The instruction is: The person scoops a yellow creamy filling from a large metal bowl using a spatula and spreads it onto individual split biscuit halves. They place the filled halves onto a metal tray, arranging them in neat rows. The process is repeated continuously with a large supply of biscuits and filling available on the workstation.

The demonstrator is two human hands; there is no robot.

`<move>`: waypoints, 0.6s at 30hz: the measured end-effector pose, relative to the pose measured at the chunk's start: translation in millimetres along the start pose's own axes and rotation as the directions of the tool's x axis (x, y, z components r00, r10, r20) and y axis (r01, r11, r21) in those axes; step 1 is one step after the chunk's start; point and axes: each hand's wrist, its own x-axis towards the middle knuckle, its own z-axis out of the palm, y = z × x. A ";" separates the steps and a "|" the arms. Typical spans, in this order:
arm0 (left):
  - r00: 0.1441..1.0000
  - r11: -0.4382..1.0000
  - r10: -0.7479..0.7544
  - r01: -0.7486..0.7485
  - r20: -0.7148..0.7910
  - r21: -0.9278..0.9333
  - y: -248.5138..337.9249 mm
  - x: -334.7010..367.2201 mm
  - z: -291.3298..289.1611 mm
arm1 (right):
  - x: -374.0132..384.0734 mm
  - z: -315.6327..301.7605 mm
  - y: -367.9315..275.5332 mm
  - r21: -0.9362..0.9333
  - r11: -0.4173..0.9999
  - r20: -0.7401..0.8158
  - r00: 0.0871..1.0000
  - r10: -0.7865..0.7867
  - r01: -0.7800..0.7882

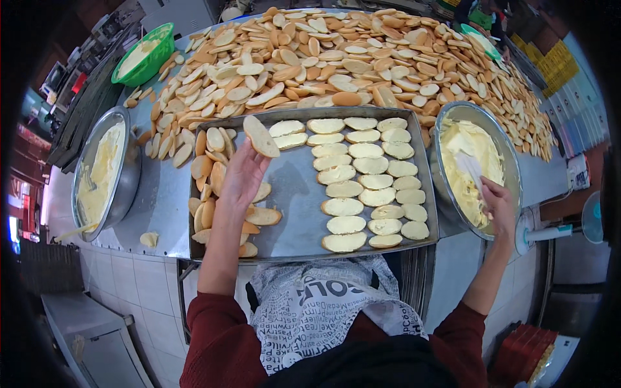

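Observation:
My left hand [244,174] is closed on a plain bread slice [261,137], held up over the left part of a metal baking tray [284,249]. At the right, my right hand [498,205] grips a pale spatula [470,167], its blade in the yellow cream inside a steel bowl [517,161]. Rows of cream-spread bread slices [344,207] fill the tray's right half, with a few more along its far edge. Uncoated bread slices [206,168] are heaped at the tray's left side, below and beside my left forearm.
A large pile of bread slices [349,64] covers the far table. To the left stand another steel bowl [129,168] of cream and a green basin [162,58]. A second green basin [482,40] sits at the far right near another person. A cream dab [149,239] lies near the table edge.

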 end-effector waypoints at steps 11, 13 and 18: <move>0.956 0.973 -0.211 0.226 0.205 -0.054 -45.7 -39.8 60.7 | -52.6 159.4 -21.3 0.449 0.886 0.294 0.917 -0.268 0.115; 0.953 0.970 -0.220 0.236 0.210 -0.053 -45.2 -41.2 60.8 | -55.1 161.9 -18.9 0.451 0.875 0.233 0.924 -0.304 0.174; 0.980 0.987 -0.162 0.163 0.112 -0.004 -39.7 -47.3 48.0 | 4.0 76.6 -3.8 -0.276 0.848 -0.225 0.827 -0.515 0.453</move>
